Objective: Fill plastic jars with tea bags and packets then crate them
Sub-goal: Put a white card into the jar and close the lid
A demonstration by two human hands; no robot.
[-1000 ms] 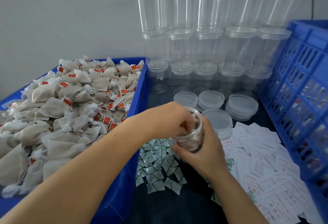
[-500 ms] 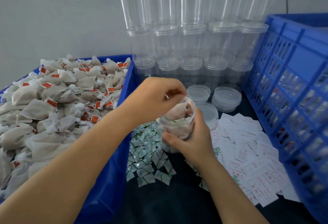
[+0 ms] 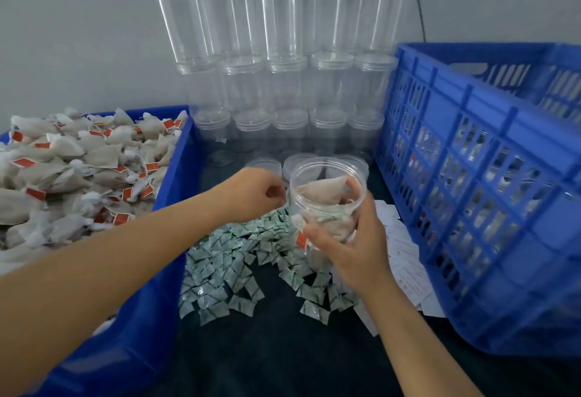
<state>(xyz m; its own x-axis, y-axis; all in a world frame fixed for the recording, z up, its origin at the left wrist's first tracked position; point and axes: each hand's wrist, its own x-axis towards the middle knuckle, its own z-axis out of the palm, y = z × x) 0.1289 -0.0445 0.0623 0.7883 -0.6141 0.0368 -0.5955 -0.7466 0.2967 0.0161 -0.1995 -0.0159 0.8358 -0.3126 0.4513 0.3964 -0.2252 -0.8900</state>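
Gripping the jar (image 3: 327,201) of tea bags (image 3: 323,195) tilted in my right hand (image 3: 352,245); my left hand (image 3: 254,192) hovers beside its rim, fingers curled, apparently empty.

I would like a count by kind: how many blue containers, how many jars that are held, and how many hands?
Blue containers: 2 (bin of tea bags, slatted crate)
Held jar: 1
Hands: 2 (left hand, right hand)
Total: 5
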